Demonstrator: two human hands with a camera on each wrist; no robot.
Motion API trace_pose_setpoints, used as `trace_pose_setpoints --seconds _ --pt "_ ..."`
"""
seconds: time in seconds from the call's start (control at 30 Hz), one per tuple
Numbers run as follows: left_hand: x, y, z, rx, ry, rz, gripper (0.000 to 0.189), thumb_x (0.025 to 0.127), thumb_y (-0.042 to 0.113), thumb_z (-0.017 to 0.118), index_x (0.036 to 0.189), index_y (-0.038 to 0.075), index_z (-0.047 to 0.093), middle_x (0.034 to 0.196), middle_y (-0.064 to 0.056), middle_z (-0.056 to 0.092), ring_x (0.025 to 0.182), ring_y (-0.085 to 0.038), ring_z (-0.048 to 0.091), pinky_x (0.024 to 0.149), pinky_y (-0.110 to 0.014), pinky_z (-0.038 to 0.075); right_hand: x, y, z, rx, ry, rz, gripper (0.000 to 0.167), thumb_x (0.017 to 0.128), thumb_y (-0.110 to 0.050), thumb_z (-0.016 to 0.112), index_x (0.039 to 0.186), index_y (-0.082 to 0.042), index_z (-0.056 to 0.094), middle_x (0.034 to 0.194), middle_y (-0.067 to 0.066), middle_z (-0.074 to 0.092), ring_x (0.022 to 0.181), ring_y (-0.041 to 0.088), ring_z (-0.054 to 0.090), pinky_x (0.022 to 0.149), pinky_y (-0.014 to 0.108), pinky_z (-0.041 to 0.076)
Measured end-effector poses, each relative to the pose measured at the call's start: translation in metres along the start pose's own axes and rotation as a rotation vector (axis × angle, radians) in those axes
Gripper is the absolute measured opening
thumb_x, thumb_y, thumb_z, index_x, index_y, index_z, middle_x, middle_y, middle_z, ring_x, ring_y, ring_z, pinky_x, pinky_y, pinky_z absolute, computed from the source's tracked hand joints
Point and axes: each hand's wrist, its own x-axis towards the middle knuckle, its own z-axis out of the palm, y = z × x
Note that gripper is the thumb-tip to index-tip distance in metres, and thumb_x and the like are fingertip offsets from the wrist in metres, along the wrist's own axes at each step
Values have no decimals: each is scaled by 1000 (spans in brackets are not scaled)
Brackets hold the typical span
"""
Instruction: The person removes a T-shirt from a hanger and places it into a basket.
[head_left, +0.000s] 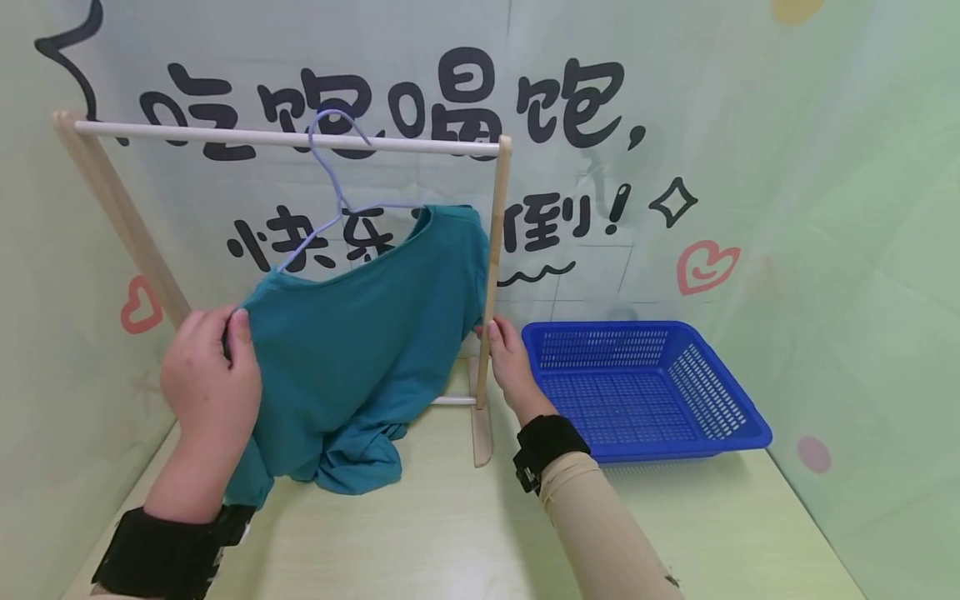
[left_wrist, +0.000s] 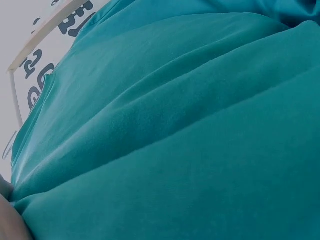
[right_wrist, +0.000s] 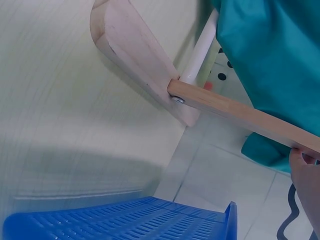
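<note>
A teal shirt (head_left: 360, 333) hangs aslant on a lilac hanger (head_left: 341, 196), whose hook is over the top rod of a wooden rack (head_left: 427, 146). One end of the neckline sits high by the right post; the other slopes down to the left, and the hem bunches on the table. My left hand (head_left: 213, 375) pinches the shirt's left shoulder edge between thumb and fingers. At the rack's right post (right_wrist: 240, 112), my right hand (head_left: 510, 362) grips with the thumb at the wood's edge and fingers curled behind, close by the cloth. The post partly hides those fingers.
A blue plastic basket (head_left: 738, 433) stands on the table (head_left: 420, 542) to the right of the rack, near my right forearm. The rack's wooden foot (head_left: 482, 437) rests on the tabletop. Behind is a printed wall sheet (head_left: 825, 208).
</note>
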Motion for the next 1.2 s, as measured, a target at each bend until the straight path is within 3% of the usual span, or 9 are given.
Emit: trace_pose_setpoints --seconds 0.4,0.9,1.2 --pt "-11 -10 -1 18 -41 9 38 99 28 47 110 -5 64 93 -22 61 84 -37 56 69 -45 40 1 0 1 -22 -1 -1 44 103 -32 37 135 -4 44 127 21 57 122 30 51 106 44 38" --pt "-22 -20 0 1 -32 61 34 98 23 50 105 -6 65 84 -21 59 74 -35 54 62 -42 37 -2 0 0 -42 9 17 45 102 -37 36 136 -7 45 127 17 58 122 30 52 105 46 39" --pt "-29 -24 0 34 -83 39 33 98 23 50 107 -6 65 85 -20 60 75 -34 54 60 -41 38 -2 -2 -2 -64 4 -13 45 102 -36 36 134 -5 46 127 17 59 123 29 52 106 45 38"
